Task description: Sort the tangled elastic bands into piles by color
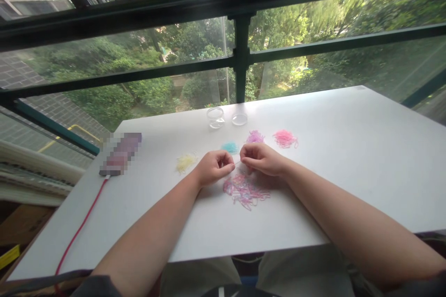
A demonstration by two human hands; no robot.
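The left hand (216, 166) and the right hand (261, 158) face each other over the white table (348, 176), fingers curled against the thumbs. Each pinches an end of a thin pale strand (238, 163) – it spans the small gap between the fingertips.

Just on the near side of the hands lies a loose mixed pile (245, 190) of strands, mostly pink and purple. A yellow pile (186, 162) sits to the left of the left hand, a blue pile (229, 148) just beyond the gap, a purple pile (255, 136) just beyond the right hand, and a pink pile (284, 138) beyond it to the right – 4 single-colour heaps. Farther beyond the hands stand clear round containers (239, 119). Well left of the left hand, a pixelated oblong object (121, 153) meets a red cable (83, 220).
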